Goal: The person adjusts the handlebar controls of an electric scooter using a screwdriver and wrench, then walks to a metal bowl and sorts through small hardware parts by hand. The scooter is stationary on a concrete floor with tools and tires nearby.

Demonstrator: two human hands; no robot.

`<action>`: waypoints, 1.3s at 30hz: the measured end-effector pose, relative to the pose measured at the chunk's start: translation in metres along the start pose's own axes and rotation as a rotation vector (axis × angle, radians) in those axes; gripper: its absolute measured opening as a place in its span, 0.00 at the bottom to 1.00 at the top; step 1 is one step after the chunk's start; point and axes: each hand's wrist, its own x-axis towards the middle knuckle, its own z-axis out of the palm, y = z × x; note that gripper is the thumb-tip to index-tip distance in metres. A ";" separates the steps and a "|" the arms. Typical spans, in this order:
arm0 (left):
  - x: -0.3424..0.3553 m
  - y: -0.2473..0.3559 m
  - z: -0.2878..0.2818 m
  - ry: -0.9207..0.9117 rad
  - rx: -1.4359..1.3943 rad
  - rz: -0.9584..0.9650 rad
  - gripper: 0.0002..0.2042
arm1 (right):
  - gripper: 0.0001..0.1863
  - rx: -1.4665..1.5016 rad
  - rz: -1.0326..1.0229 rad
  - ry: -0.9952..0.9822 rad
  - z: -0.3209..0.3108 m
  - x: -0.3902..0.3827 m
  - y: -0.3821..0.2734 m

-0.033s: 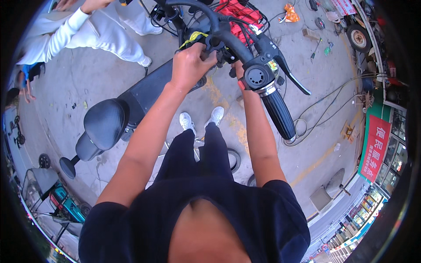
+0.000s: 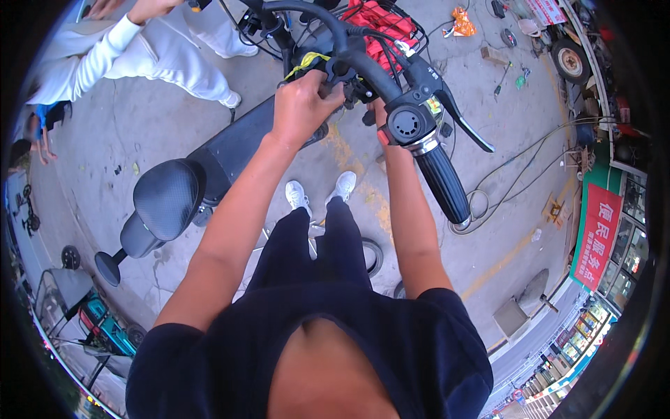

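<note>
An electric scooter stands in front of me, its black handlebar (image 2: 377, 73) turned so that the ribbed grip (image 2: 444, 183) and brake lever (image 2: 466, 122) point toward my right. My left hand (image 2: 306, 105) is closed at the steering column, thumb and fingers pinched together beside black parts under the bar; what they pinch is hidden. A yellow strip (image 2: 307, 61) lies just beyond its knuckles. My right hand (image 2: 380, 110) reaches up behind the handlebar and throttle housing, which cover its fingers. The scooter's footboard (image 2: 241, 136) and black seat (image 2: 169, 197) extend to the left.
A person in white (image 2: 157, 63) stands at the far left beside the scooter. Red cloth (image 2: 380, 31) fills the front basket. A hose (image 2: 499, 199) coils on the ground at right, near a loose wheel (image 2: 571, 61). A tyre (image 2: 375, 257) lies by my legs.
</note>
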 end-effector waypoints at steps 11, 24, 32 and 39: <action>-0.002 0.004 -0.001 0.032 0.080 0.034 0.12 | 0.07 -0.429 -0.924 -0.173 -0.025 0.060 -0.034; -0.006 0.012 -0.005 -0.025 0.108 -0.100 0.10 | 0.09 0.006 0.119 0.241 -0.165 -0.009 0.089; -0.014 0.012 -0.013 0.058 -0.694 -0.692 0.09 | 0.05 0.308 0.358 0.380 -0.216 -0.064 0.109; -0.008 0.002 -0.014 -0.037 0.433 -0.264 0.21 | 0.06 0.351 0.300 0.348 -0.237 -0.065 0.119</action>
